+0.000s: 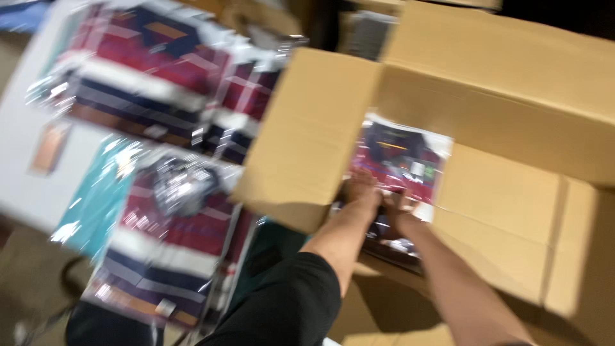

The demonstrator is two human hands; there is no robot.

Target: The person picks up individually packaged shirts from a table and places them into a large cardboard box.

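Both hands, left hand [360, 190] and right hand [398, 206], grip closed on a bagged striped shirt [400, 157], collar pointing away, inside the cardboard box [500, 192]; more bagged shirts [160, 70] cover the white tabletop [25, 128].

Narrow way into the box
Both hands [378, 202] reach between cardboard flaps [307, 138]; bagged shirt [400, 160] fills the opening below.

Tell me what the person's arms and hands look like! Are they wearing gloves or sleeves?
No gloves: the left hand and the right hand are both bare. The left arm has a short black sleeve that ends above the elbow, with the forearm bare. The right forearm is bare too, and no sleeve shows on it. The picture is too blurry to tell about rings or a watch.
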